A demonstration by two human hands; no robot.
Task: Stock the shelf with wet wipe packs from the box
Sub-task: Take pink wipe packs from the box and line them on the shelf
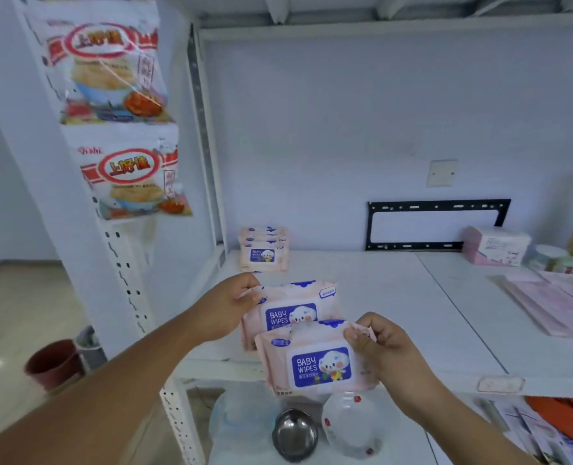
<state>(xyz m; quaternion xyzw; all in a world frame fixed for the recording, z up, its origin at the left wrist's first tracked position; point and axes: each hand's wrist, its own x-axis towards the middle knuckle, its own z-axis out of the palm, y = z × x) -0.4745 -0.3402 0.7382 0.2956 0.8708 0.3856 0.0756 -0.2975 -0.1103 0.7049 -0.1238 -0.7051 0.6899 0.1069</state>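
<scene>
Two pink baby wipes packs with blue labels are in my hands over the front of the white shelf (395,297). My left hand (226,305) pinches the upper left corner of the farther pack (298,305), which stands tilted on the shelf. My right hand (379,344) grips the right edge of the nearer pack (315,360), held upright at the shelf's front edge, overlapping the farther one. A stack of several identical packs (264,253) lies at the back left of the shelf.
Snack bags (110,78) hang on the upright to the left. A pink tissue box (494,245), jars and flat pink packets (553,303) occupy the shelf's right side. Below the shelf sit a metal bowl (295,434) and a clear lid (348,424). A red bucket (53,362) stands on the floor.
</scene>
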